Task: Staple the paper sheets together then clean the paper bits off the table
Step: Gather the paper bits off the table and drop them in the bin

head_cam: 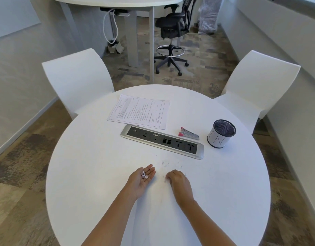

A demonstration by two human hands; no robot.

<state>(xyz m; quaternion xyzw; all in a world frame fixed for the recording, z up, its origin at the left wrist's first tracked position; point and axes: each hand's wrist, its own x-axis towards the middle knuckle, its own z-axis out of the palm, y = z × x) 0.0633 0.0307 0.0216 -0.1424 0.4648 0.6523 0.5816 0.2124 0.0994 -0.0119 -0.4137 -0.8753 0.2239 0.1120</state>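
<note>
The person stands at a round white table [92, 174], both forearms reaching in over its near edge.

**Left hand** [141, 178]: palm up, over the near half of the table. It appears to rest its back on the top. The fingers are straight and close together, slightly cupped. A small heap of white paper bits [145, 175] lies on the palm at the base of the fingers.

**Right hand** [178, 180]: palm down, just right of the left hand and apart from it. The fingers [168, 177] are curled, with their tips on the tabletop. The hand covers the tips, so I cannot tell whether they pinch anything.

**Loose bits** [171, 163]: scattered on the tabletop just beyond the right hand's fingertips, between the hands and the socket panel [162, 141].

**Sheets** [139, 110]: lying flat on the far side of the table, just beyond the panel's left half, printed side up.

**Stapler** [188, 133]: pink and silver, lying on its base just beyond the panel's right half, between the sheets and the cup.

**Cup** [221, 134]: black mesh with a white wrap lettered "IN". It stands upright to the right of the stapler, near the panel's right end.

**Surroundings**: two white chairs [76, 77] stand at the far left and far right of the table. A black office chair [172, 29] stands further back.
</note>
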